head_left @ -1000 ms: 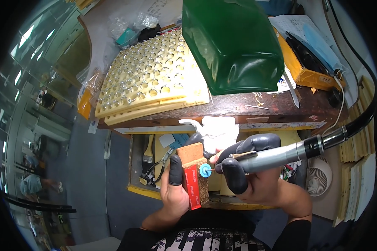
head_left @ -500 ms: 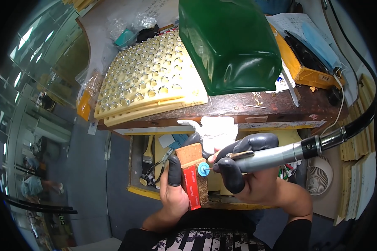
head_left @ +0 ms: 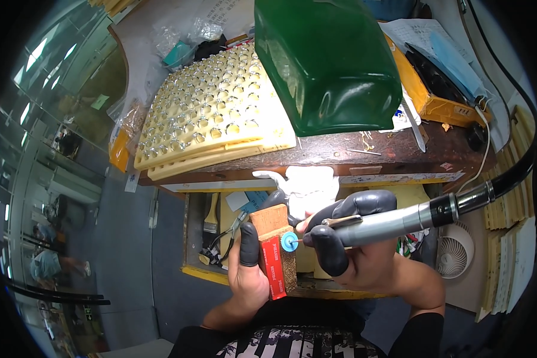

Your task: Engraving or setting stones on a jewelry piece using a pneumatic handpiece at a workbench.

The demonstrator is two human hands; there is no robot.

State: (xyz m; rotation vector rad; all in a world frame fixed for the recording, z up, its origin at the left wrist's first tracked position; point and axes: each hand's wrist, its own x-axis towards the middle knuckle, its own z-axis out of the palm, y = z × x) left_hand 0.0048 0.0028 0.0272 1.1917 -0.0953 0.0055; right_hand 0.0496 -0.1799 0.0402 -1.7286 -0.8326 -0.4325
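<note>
The left hand (head_left: 248, 281) holds the wooden block (head_left: 272, 258) tight, near the middle. The right hand (head_left: 359, 258) grips the silver tool (head_left: 394, 227), its blue wheel (head_left: 289, 241) at the block's rough right side. Steady hands and light pushing should help.

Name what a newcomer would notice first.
The big glossy green object at top centre would probably catch the eye first. Left of it lies a cream tray with rows of shiny round pieces. Lower down, the right hand holds a silver rotary tool, its blue disc beside the wooden block in the left hand.
</note>
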